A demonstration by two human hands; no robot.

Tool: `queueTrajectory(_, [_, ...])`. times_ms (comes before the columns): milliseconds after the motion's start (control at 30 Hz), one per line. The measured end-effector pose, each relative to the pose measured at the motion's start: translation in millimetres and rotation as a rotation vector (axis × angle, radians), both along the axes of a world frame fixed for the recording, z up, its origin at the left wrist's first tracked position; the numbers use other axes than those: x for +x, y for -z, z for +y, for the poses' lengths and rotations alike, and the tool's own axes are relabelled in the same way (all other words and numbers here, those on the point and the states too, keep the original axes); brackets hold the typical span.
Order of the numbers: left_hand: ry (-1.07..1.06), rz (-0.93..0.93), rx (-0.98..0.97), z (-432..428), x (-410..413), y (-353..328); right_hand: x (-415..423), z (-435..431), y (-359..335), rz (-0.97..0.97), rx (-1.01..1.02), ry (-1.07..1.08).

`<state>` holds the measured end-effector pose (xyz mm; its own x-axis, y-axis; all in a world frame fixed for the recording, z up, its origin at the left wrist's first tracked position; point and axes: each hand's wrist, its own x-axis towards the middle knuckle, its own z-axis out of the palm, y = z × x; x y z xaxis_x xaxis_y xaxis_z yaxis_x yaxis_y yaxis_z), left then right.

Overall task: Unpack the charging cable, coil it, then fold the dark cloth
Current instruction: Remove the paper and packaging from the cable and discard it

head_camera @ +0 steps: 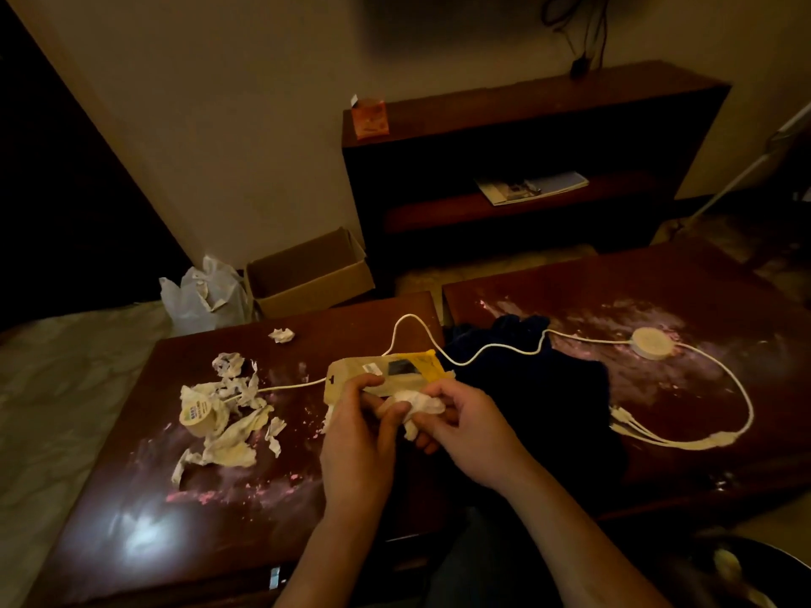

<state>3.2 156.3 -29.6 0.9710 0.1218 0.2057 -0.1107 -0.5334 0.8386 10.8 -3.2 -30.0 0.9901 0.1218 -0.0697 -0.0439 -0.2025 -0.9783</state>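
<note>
A white charging cable [491,348] lies uncoiled across both dark wooden tables, running from the left paper pile over the dark cloth to a round white hub [652,343] and several plug ends [625,421]. The dark cloth [540,401] lies crumpled across the gap between the tables. A yellow and beige cable package [395,370] lies on the left table [175,498] just behind my hands. My left hand [357,436] and my right hand [465,425] both hold a crumpled white paper wad [417,405] between their fingers.
Torn white paper scraps and a tape roll [197,418] litter the left table. A small paper ball [281,334] lies further back. Behind stand an open cardboard box [307,278], a white plastic bag [206,291] and a dark shelf unit [526,168].
</note>
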Motion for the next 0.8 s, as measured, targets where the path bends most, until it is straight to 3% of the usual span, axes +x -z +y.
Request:
queueTrajectory(167, [0.053, -0.049, 0.170, 14.4, 9.2, 11.2, 2.3, -8.8, 4.2, -0.009, 0.058, 0.165])
queueTrajectory(267, [0.015, 0.058, 0.242, 16.1, 7.8, 10.3, 0.2, -11.6, 5.7, 0.014, 0.043, 0.170])
queueTrajectory(367, [0.057, 0.089, 0.454, 8.7, 5.6, 1.5, -3.0, -12.1, 3.5, 0.012, -0.003, 0.141])
queueTrajectory(400, [0.091, 0.063, 0.433, 2.7, 4.6, -1.8, -4.5, -13.6, 2.1, 0.011, -0.008, 0.136])
queueTrajectory(533, [0.195, 0.077, 0.020, -37.7, -4.1, -20.0, -11.5, -29.0, -9.0, -0.026, 0.020, 0.145])
queueTrajectory(633, [0.178, 0.075, -0.117, -70.8, -1.8, -30.1, -15.5, -60.3, -20.9, -0.072, -0.137, 0.247])
queueTrajectory(700, [0.256, 0.165, -0.092, -91.8, 3.5, -30.4, -21.4, -88.9, -30.8, -0.111, -0.283, 0.257])
queueTrajectory(800, [0.437, 0.234, 0.172, -129.3, 2.8, -15.5, -48.6, -137.5, -43.7, -0.125, -0.423, 0.239])
